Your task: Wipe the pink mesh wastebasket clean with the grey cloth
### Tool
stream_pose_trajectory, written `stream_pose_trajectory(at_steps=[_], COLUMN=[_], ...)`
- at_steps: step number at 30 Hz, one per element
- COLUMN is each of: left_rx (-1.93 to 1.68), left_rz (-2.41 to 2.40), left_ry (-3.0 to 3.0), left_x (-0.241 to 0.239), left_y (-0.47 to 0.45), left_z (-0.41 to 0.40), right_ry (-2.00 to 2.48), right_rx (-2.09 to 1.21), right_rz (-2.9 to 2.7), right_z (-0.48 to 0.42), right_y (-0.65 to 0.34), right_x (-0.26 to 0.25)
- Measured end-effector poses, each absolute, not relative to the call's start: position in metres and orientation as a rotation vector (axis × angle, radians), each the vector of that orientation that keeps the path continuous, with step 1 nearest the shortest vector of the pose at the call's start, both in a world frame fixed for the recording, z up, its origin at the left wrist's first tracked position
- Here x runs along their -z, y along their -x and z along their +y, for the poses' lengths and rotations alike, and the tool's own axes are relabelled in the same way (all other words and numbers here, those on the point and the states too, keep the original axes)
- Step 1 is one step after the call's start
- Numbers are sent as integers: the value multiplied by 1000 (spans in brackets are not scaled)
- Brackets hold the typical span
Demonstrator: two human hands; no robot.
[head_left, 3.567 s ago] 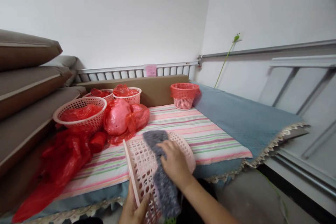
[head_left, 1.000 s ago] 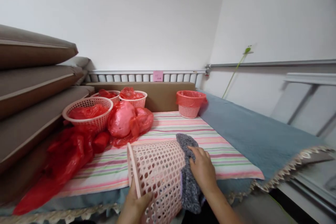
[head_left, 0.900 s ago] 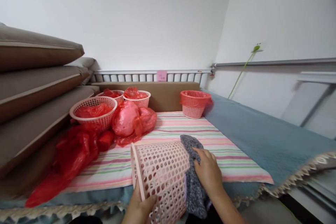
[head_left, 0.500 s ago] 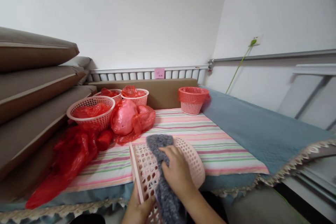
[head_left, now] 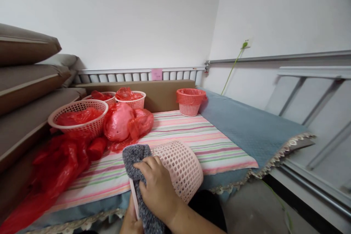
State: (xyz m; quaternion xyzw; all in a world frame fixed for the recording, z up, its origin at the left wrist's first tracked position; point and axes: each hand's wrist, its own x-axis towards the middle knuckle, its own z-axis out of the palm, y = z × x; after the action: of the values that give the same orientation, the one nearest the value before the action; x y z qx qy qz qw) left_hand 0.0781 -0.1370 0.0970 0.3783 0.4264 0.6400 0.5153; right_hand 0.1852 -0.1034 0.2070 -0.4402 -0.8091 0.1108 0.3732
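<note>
A pale pink plastic basket (head_left: 182, 168) with holes lies on its side at the front edge of the bed, its rim toward the left. My left hand (head_left: 132, 216) grips this rim from below, its fingers partly hidden. Under my right hand (head_left: 159, 186) is a grey fluffy cloth (head_left: 135, 155), pressed against the basket near the rim. The fingers are bent over the cloth, which hangs down past the rim toward me.
Pink baskets (head_left: 95, 126) with red plastic bags stand at left, beside a bulging red bag (head_left: 120, 122). Another basket (head_left: 189, 108) with a red liner stands at the back. Stacked cushions (head_left: 27, 76) rise at far left. A striped cloth (head_left: 219, 150) covers the bed.
My right hand has moved the grey cloth leftward from the basket's side to its rim. The basket has turned a little, and the whole view has shifted to the right.
</note>
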Motion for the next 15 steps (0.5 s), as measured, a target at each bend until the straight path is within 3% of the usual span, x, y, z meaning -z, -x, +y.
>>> stream_pose_trajectory(at_steps=[10, 15], left_rx=[-1388, -1356], left_rz=[839, 738], left_ry=[-803, -804], left_x=[-102, -99], left_y=[-94, -94], left_z=[-144, -145], right_ry=[1718, 1743], right_rx=[99, 96], right_rz=[-1753, -1739], right_z=[-30, -34], right_y=[-323, -325], right_x=[-158, -158])
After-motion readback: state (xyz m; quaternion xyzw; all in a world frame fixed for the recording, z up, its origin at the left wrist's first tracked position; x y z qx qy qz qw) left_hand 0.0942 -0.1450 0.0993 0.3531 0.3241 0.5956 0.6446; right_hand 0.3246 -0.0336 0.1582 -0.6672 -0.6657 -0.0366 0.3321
